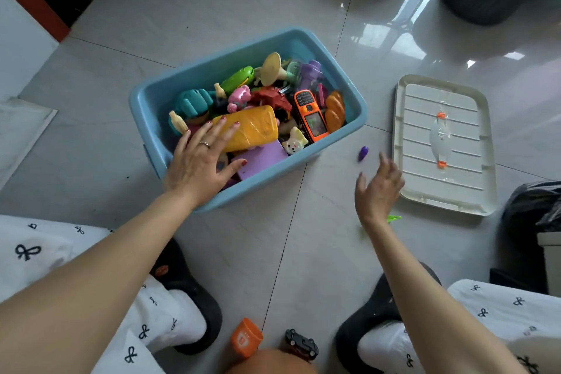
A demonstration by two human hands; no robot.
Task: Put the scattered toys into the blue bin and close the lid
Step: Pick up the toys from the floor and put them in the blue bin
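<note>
Bare floor (pixel 331 191) separates bin (pixel 349 91) and lid (pixel 488 136).

Green clip (pixel 394 218) behind right wrist.

Your left hand (pixel 202 158) lies flat on the yellow toy (pixel 250 129) in the full blue bin (pixel 142 100). Your right hand (pixel 378 188) is spread out over the floor, between a small purple toy (pixel 363 153) and the white lid (pixel 443 143).

Tiled floor (pixel 212 9): bin (pixel 349 94), lid (pixel 488 143), toys.
</note>
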